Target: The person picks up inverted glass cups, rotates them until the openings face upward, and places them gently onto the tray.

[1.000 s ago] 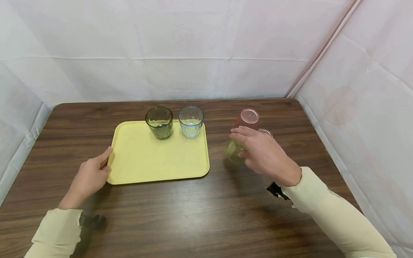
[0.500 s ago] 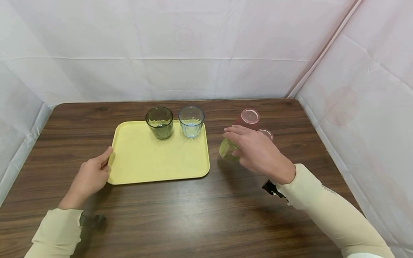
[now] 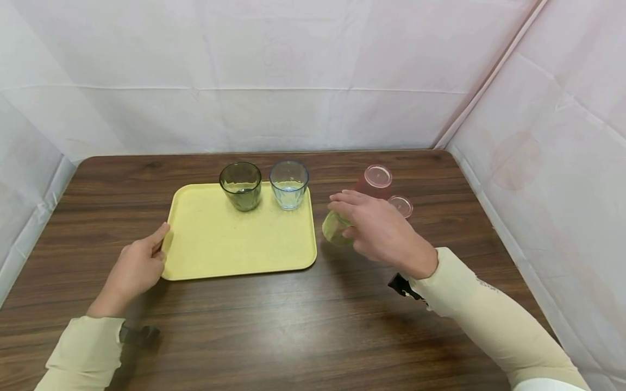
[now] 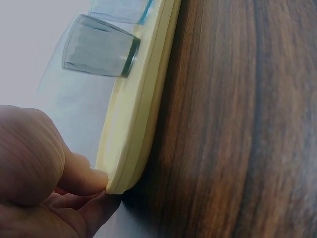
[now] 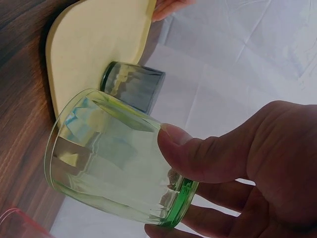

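Note:
My left hand [image 3: 133, 270] pinches the left edge of a yellow tray [image 3: 235, 239] between thumb and fingers; the left wrist view shows that grip at the tray corner. Two tumblers stand mouth up along the tray's far side, one dark grey-green [image 3: 243, 193] and one pale blue [image 3: 289, 190]. My right hand [image 3: 383, 233] holds a light green glass tumbler [image 5: 109, 153] by its thick base. The tumbler's mouth points down, tilted, just right of the tray. In the head view the hand covers much of this tumbler.
Behind my right hand stand a red tumbler [image 3: 375, 182], base up, and a second upturned tumbler [image 3: 401, 205], partly hidden by the hand. The dark wooden table [image 3: 274, 326] meets white cloth walls [image 3: 274, 70] at the back and sides.
My right hand has moved left with the green tumbler, toward the tray's right edge, uncovering more of the upturned tumbler behind it. My left hand and the tray have stayed put.

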### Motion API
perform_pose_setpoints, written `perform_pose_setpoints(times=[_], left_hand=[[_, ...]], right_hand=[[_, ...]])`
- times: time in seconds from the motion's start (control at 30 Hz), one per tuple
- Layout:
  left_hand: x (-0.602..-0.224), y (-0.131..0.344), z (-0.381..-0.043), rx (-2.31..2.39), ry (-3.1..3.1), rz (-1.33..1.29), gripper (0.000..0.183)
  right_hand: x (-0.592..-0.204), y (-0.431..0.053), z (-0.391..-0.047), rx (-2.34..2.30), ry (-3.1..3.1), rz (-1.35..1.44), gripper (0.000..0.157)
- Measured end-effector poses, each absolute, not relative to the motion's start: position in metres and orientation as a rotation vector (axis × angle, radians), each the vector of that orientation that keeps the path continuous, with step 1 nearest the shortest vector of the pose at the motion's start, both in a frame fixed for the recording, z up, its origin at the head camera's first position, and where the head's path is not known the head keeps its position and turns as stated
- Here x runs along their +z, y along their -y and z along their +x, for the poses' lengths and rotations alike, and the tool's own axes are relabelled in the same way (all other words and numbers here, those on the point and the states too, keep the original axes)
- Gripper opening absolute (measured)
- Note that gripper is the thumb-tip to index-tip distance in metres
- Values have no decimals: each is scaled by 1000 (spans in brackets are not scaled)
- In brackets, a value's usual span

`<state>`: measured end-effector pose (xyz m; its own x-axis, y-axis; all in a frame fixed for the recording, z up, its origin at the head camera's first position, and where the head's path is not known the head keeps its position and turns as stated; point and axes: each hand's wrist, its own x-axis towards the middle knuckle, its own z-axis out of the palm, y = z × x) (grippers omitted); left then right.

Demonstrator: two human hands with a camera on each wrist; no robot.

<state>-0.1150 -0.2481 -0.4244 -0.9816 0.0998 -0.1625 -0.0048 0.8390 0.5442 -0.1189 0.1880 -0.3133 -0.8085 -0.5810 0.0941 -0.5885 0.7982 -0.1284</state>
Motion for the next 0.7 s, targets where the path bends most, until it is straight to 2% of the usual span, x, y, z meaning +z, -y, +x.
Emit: perform_pose_setpoints(times=[0.7], left_hand=[[-424, 248, -116, 821, -2818, 59, 64]], right_hand=[[-305, -165, -119, 216, 2952, 994, 54]])
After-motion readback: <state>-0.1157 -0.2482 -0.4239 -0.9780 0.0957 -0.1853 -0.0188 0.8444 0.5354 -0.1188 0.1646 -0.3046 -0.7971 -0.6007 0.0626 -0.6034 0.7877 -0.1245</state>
